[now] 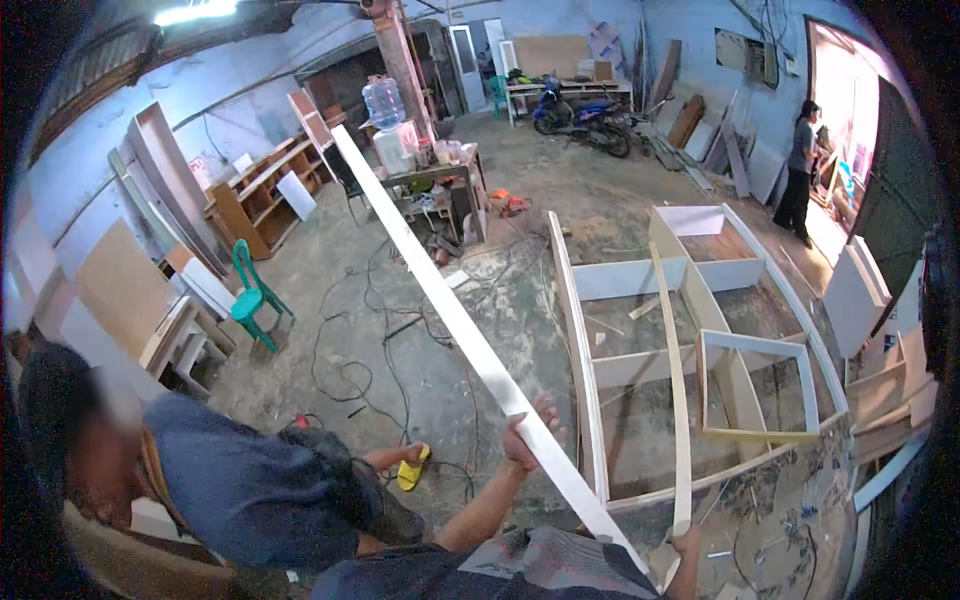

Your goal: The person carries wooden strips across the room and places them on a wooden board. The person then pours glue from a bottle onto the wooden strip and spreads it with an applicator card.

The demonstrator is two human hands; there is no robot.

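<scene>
Fingers of the left hand [527, 432] wrap around a long white board [470, 340], seen from behind with the thumb side hidden under the plank, so how far the grasp closes round it is not visible. The right hand [687, 541] sits almost at the lower edge of the picture; only its knuckles and part of the wrist show, and it closes round the near end of a thin pale wooden strip [676, 390]. Both forearms are largely cut off by the lower edge and by the person's grey shirt.

The white board runs on a long diagonal, its near end low by the person's body and its far end pointing up and left toward a cluttered workbench [440, 175] at the back of the workshop. It is held off the floor, its near part passing just left of the cabinet frame's left rail. The left arm reaches forward from the lower edge, elbow bent, wrist raised.

The thin strip points almost straight away from the person, lying across a large white cabinet frame [690, 330] that rests flat on the concrete floor [420, 300].

A second person in a dark blue shirt [250, 490] crouches at the lower left. A third person [800, 170] stands far off by a bright doorway.
</scene>
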